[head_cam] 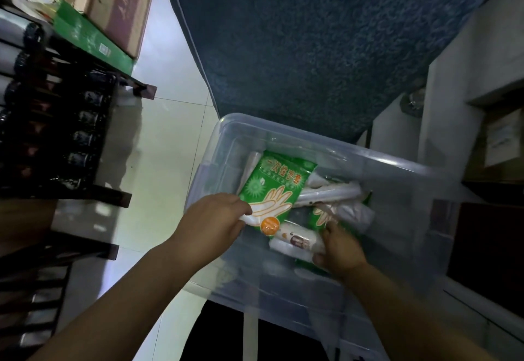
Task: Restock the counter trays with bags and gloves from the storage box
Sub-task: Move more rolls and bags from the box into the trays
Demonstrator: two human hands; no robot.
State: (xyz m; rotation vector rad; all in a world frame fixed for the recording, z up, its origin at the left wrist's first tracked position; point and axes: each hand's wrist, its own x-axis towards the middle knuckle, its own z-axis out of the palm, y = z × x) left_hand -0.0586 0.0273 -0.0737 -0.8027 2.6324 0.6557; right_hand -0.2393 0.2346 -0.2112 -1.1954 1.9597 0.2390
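- The left hand point(214, 217) pinches a corner of the flat green plastic glove packet point(272, 187) inside the clear plastic storage box point(397, 167). That corner hold looks weak, so the slick packet may slip.
- The right hand point(341, 248) curls round the white labelled roll of bags point(292, 243) beside the packet. Lifting it could drag the other white rolls point(329, 192) along.

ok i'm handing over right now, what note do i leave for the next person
Left hand: grips the lower corner of the green glove pack, which lies in the storage box.
Right hand: curled round the end of a labelled bag roll, also in the box.
Also inside: a second glove pack and more white rolls.
Done: nothing lifted out yet.
Left: carry packs and rolls to the counter trays, which are not in view.
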